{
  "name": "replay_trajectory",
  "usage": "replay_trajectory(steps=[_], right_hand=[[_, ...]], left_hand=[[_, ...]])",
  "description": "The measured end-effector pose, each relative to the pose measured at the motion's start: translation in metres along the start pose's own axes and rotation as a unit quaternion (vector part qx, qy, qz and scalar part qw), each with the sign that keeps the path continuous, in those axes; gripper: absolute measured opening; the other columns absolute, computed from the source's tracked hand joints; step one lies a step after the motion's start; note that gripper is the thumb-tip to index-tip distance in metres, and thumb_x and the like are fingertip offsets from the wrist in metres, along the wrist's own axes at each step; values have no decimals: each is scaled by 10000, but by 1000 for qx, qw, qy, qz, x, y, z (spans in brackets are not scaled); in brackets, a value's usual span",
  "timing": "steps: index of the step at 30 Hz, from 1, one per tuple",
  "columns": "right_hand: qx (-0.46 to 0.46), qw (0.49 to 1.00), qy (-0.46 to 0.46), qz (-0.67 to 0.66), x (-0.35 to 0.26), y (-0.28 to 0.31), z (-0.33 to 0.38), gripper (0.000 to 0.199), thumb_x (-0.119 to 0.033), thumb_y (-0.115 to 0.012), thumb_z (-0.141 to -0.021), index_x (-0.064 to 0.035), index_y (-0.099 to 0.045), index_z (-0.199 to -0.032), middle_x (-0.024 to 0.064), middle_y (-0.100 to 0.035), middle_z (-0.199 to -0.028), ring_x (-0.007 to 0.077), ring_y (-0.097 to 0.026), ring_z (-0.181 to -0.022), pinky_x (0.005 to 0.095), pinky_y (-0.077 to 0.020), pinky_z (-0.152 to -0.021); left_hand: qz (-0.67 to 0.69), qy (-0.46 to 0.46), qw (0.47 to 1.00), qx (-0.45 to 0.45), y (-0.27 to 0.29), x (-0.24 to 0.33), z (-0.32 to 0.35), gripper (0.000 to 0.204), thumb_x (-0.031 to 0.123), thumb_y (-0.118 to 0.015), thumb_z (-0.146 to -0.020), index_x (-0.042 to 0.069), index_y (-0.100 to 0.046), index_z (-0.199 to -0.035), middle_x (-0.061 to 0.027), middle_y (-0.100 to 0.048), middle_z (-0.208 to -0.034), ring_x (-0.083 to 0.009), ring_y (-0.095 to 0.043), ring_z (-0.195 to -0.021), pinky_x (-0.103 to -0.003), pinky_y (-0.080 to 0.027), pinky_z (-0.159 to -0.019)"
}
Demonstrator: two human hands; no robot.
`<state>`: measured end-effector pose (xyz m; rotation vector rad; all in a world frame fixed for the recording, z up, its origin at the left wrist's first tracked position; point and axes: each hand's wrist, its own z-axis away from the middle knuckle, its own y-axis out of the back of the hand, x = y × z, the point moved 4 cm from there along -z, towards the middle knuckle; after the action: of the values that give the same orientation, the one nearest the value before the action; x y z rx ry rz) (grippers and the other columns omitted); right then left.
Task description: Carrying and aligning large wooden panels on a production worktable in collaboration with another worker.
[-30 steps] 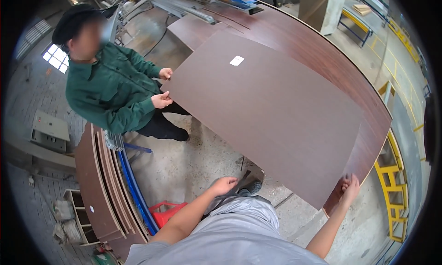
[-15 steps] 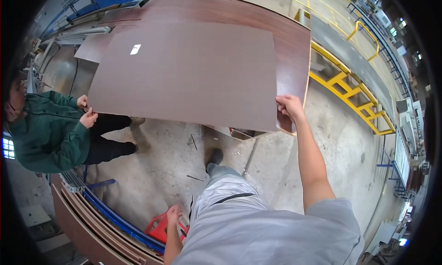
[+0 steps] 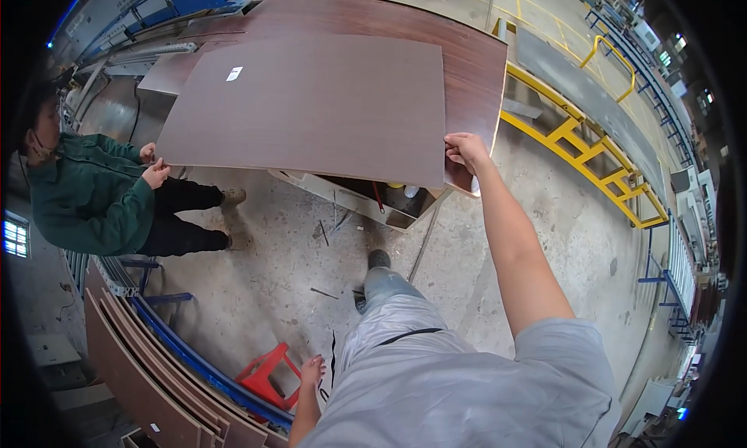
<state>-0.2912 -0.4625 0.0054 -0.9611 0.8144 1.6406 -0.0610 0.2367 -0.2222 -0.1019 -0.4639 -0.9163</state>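
Note:
A large flat brown wooden panel (image 3: pixel 311 110) with a small white label (image 3: pixel 234 74) lies over a bigger reddish-brown board (image 3: pixel 476 82). My right hand (image 3: pixel 467 151) is closed on the panel's right edge near its front corner, arm stretched forward. At the panel's left front corner, a co-worker in a green jacket (image 3: pixel 89 191) holds the edge with both hands. My left hand (image 3: pixel 313 368) hangs low by my side, fingers loosely bent and holding nothing. It is close to a red plastic stool (image 3: pixel 268 376).
Under the panel's front edge sits an open bin (image 3: pixel 401 215) with assorted items. Brown boards (image 3: pixel 144 370) stand stacked beside a blue rail at lower left. A yellow metal frame (image 3: pixel 576 141) runs along the right. Thin dark strips (image 3: pixel 324 294) lie on the concrete floor.
The panel's right end and my right hand have shifted left and farther away in the picture. More of the bin beneath the panel and of the red stool now shows.

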Motion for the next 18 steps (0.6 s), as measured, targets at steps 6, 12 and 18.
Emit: replay_trajectory(steps=[6,12,18], right_hand=[[-6,1000,13,4,3,-2,0,164,-119,-629,-871,-10,-648,-992,48,-637,-796,104,-594,-625,205,-521,-522],[-15,994,108,32,11,-3,13,292,-95,-618,-872,33,-621,-1135,74,-663,-933,111,-620,-731,219,-539,-610],[-84,982,163,36,18,2,40,316,-50,-556,-876,23,-604,-1180,73,-669,-955,109,-610,-733,236,-515,-674]], left_hand=[[9,-63,998,23,-29,7,-19,302,244,-559,-919,71,-593,-1163,-54,-648,-966,-176,-623,-773,-322,-495,-642],[-39,9,999,-27,-70,8,-27,275,238,-575,-909,90,-609,-1137,-36,-641,-932,-178,-620,-755,-315,-490,-597],[-89,-7,996,33,-106,57,-15,306,259,-590,-899,70,-604,-1140,-57,-642,-969,-181,-611,-759,-319,-497,-639]])
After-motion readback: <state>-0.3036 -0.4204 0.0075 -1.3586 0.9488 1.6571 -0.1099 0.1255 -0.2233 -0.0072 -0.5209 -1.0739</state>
